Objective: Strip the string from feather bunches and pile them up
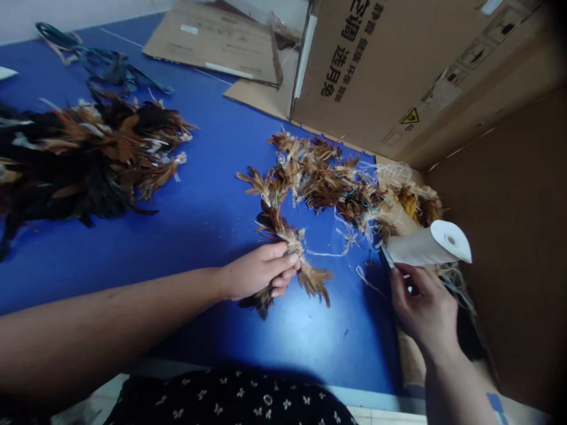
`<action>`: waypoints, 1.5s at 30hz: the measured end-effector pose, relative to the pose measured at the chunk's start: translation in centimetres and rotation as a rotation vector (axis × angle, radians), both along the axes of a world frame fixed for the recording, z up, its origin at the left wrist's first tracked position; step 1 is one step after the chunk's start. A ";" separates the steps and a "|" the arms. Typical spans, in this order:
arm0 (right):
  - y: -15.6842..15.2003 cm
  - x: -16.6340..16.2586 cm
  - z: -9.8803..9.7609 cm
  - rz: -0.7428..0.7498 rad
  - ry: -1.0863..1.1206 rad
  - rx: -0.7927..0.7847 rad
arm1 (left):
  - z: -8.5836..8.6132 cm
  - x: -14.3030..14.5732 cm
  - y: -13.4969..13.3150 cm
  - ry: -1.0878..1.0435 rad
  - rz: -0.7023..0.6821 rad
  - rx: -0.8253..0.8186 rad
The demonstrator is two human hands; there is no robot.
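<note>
My left hand [266, 271] is closed around a bunch of brown feathers [314, 280], part of a long feather strand [305, 171] that curves away across the blue table. Feather tips stick out on both sides of the fingers. At the right, my right hand [425, 304] is closed on a slim, shiny bladed tool that looks like small scissors [387, 256]; its handle is mostly hidden by the fingers. The tool's tip lies beside a white roll [420, 248] of ribbon or thread. Pale thread [330, 254] trails between the feather strand and the roll.
A large pile of black and brown feathers [97, 153] covers the left of the blue table [212, 212]. Behind it lie dark teal cords [106, 65]. Cardboard flaps [217, 44] rest at the back, and a tall cardboard box [376, 71] walls the right side.
</note>
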State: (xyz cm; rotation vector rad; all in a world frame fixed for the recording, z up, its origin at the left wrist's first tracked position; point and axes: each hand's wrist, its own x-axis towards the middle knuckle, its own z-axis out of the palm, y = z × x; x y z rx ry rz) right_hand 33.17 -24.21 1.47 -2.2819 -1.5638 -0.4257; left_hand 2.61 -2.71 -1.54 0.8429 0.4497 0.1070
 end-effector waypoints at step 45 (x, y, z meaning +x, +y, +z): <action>0.5 0.0 -3.0 0.189 0.038 -0.168 | -0.1 -0.1 -0.1 0.026 -0.026 0.098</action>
